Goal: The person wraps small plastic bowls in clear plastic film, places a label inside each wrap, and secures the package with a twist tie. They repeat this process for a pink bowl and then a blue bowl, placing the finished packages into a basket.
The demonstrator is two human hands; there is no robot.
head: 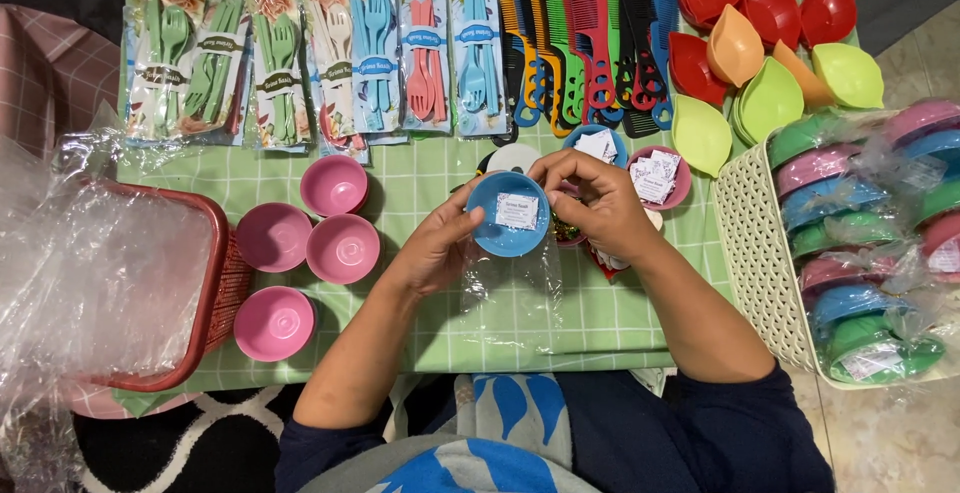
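Pink bowls point(305, 258) near table's point(420, 323) left edge; left hand point(437, 245) and right hand point(592, 200) gripping blue bowl point(508, 215) mid-table, fingers curled.

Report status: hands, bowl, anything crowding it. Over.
Left hand and right hand both gripping blue bowl. White label inside bowl. Clear bag under it, pink bowls to the left, apart.

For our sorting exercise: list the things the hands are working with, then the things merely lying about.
In hand:
left hand
right hand
blue bowl with a white label inside
clear plastic bag beneath it

Lying about:
pink bowls
cutlery packs
combs
leaf-shaped dishes
cream basket
red basket
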